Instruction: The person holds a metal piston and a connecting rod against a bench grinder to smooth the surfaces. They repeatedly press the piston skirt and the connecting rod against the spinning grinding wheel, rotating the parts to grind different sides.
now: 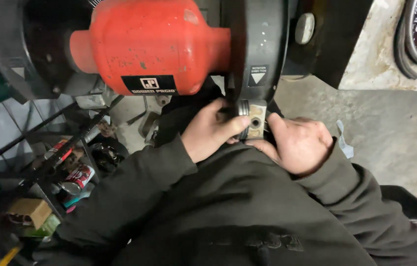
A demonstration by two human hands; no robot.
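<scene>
Both hands at frame centre, pressing small pale metal block with round hole up against black wheel guard of red bench grinder. Left hand fingers clamped on block's left edge; right hand fingers clamped on right edge (thumb underneath). Cluttered wire shelf with cans, lower left.

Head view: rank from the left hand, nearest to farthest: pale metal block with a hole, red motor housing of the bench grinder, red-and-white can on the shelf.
1. Pale metal block with a hole: held between the left hand and the right hand, at the grinder's black guard.
2. Red motor housing: above the hand.
3. Red-and-white can: far lower left, on the dark wire shelf.
</scene>
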